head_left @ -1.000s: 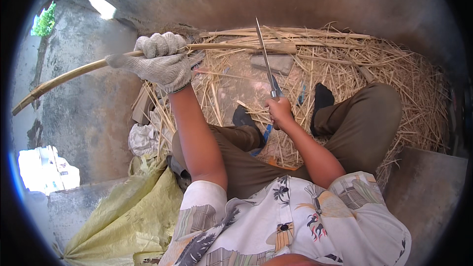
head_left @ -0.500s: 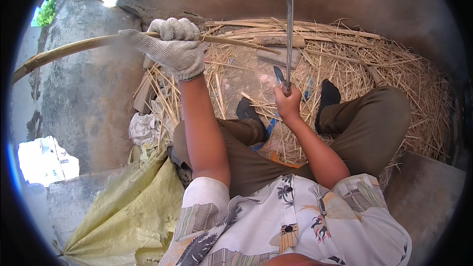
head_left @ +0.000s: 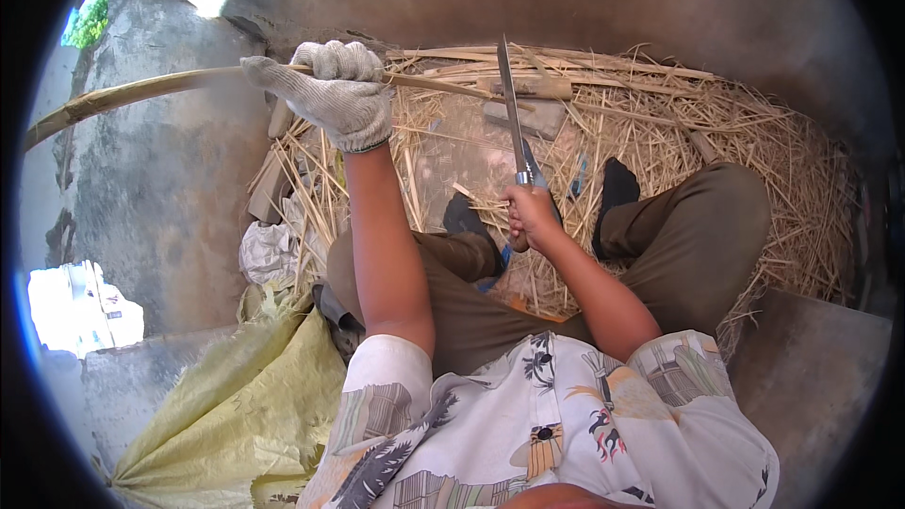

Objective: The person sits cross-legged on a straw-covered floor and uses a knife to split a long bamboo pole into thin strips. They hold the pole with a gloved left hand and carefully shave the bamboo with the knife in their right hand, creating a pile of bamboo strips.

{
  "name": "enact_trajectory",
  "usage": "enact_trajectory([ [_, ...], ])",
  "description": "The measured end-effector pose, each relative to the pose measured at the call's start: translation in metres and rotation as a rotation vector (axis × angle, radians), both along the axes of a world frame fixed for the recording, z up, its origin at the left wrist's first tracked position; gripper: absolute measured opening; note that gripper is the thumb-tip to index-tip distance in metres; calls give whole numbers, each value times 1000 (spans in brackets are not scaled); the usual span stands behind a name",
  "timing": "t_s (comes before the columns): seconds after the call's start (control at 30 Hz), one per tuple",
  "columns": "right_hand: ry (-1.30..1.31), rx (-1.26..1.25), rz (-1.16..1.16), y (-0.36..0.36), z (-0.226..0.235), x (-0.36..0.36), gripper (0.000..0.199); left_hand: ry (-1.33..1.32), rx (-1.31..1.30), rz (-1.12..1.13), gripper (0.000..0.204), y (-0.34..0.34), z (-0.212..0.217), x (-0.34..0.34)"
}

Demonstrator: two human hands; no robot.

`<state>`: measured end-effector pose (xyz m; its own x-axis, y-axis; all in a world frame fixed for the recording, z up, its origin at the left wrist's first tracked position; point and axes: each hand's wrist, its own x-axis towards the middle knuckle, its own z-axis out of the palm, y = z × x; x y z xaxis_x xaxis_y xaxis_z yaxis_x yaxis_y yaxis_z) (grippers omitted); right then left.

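Note:
My left hand (head_left: 337, 99), in a knitted off-white glove, is closed round a long, bent bamboo strip (head_left: 141, 94). The strip runs from the far left, through my fist, to a thinner end on the right. My bare right hand (head_left: 534, 214) grips the handle of a long-bladed knife (head_left: 512, 123). Its blade points away from me, tilted a little left, and crosses the strip's right end in the picture. I cannot tell whether blade and bamboo touch.
A grey block (head_left: 528, 120) and a short wooden piece (head_left: 542, 88) lie beyond the knife. Bamboo shavings (head_left: 754, 179) cover the floor at right, round my dark-socked feet (head_left: 617, 190). A yellow woven sack (head_left: 236, 405) spreads at lower left. Walls (head_left: 160, 188) stand at left and behind.
The knife has come down from a raised, upright pose, its tip swinging left. My right hand has shifted slightly left and nearer to me. My left hand and the bamboo strip have barely moved.

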<state>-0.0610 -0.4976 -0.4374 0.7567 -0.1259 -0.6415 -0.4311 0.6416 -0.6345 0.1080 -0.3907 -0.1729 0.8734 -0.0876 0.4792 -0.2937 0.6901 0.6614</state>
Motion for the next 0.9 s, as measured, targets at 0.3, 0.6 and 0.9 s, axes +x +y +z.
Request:
enact_trajectory([
  [0.3, -241, -783, -229, 3, 1, 2, 29, -12, -33, -86, 81, -10, -1, -1],
  [0.6, 61, -42, 103, -8, -12, 5, 23, 0, -50, -85, 81, -7, -3, -2],
  [0.9, -242, -576, -183, -1, -11, 13, 28, -14, 32, -12, 78, -8, 4, -5],
])
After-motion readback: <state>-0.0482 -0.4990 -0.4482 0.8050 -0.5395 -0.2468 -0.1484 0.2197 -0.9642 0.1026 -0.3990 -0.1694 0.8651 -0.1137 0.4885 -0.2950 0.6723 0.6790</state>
